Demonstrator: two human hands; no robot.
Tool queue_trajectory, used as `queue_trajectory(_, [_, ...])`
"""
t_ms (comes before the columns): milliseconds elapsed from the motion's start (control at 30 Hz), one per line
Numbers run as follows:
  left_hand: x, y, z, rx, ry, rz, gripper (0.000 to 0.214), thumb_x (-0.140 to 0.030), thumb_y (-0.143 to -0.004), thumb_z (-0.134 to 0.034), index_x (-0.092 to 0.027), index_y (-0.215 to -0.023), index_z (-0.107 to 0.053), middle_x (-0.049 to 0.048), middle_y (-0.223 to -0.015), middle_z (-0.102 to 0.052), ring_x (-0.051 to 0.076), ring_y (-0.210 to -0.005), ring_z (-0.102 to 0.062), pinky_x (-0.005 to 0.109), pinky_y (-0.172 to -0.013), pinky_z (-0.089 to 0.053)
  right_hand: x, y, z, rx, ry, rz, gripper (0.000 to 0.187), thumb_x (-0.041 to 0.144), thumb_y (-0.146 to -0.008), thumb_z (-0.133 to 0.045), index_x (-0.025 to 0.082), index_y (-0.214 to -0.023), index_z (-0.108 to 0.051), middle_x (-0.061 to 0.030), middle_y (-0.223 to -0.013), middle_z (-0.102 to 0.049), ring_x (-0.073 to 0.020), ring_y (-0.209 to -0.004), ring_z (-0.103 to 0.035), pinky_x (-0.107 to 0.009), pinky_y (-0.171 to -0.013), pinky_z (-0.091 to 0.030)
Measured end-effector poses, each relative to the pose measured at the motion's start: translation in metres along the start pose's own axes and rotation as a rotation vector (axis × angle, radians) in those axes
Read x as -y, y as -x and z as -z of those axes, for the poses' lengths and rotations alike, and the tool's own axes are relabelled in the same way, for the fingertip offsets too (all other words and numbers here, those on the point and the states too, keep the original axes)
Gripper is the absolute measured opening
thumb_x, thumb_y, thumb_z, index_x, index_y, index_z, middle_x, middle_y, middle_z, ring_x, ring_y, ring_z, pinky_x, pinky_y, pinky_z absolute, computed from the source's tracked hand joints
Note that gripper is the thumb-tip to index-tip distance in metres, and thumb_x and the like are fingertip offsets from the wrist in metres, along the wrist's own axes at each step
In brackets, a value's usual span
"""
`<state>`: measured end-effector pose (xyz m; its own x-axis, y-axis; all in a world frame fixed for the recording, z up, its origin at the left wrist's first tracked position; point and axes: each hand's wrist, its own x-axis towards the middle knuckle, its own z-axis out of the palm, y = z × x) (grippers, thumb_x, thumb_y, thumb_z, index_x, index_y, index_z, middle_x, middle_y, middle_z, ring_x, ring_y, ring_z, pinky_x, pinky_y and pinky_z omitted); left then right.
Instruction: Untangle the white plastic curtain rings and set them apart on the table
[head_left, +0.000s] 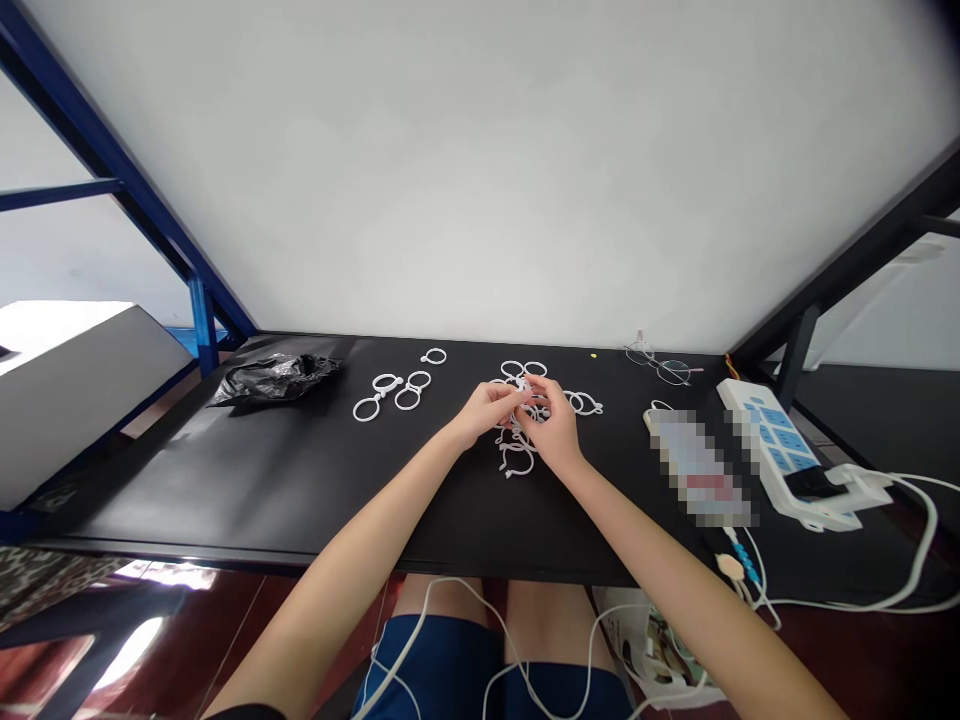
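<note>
Head view, the only one we have: we see the left hand and right hand meeting over the black tabletop, fingertips almost together. Left grip is narrow, pinching a small white piece; right grip is narrow too, closed on the same piece from the other side. We can't tell its full shape, as fingers cover part of it.

It sits right above a loose pile of white rings, which spreads out under and around both hands. Left of the hands we count five more rings: two touching pairs, here and here, plus a single ring farther back.

Far left, a crumpled black plastic bag. On the right, we note glasses near the wall, a pixelated phone with a white cable at its near end, and a white power strip beside it, blue sockets, plugs in the near end. White cables also hang across the lap.
</note>
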<state>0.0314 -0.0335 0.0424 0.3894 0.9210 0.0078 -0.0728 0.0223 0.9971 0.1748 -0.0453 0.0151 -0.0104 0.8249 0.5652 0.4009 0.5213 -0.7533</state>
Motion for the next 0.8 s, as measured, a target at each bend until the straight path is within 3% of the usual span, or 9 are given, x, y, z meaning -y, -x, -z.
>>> queue_trajectory(333, [-0.0024, 0.0001, 0.0013, -0.027, 0.007, -0.013, 0.042, -0.052, -0.074, -0.065, -0.011, -0.076, -0.069, -0.0041, -0.053, -0.042, 0.005, -0.049, -0.036, 0.020, -0.052, -0.045, 0.0017, -0.0001, 0.0003, 0.014, -0.044, -0.012, 0.037, 0.026, -0.078, -0.064, 0.025, -0.114, -0.055, -0.0080, -0.112, -0.062, -0.0218, -0.099, -0.062, -0.041, -0.084, -0.056])
queue_trajectory(667, [-0.0027, -0.0001, 0.0006, -0.051, 0.073, -0.015, 0.052, -0.063, -0.076, -0.059, -0.012, -0.060, -0.062, -0.0065, -0.047, -0.028, 0.006, -0.047, -0.033, 0.023, -0.053, -0.047, 0.0018, -0.0008, 0.0002, -0.008, -0.039, -0.025, 0.038, 0.026, -0.076, -0.067, 0.024, -0.112, -0.056, -0.0068, -0.108, -0.061, -0.0210, -0.096, -0.061, -0.039, -0.080, -0.057])
queue_trajectory(800, [-0.0034, 0.0003, 0.0005, -0.041, 0.071, -0.016, 0.049, -0.060, -0.077, -0.060, -0.013, -0.064, -0.063, -0.0069, -0.046, -0.028, 0.006, -0.047, -0.032, 0.023, -0.053, -0.047, 0.0026, -0.0009, 0.0011, -0.002, -0.034, -0.009, 0.036, 0.025, -0.076, -0.067, 0.025, -0.111, -0.058, -0.0058, -0.106, -0.059, -0.0197, -0.092, -0.061, -0.038, -0.079, -0.057])
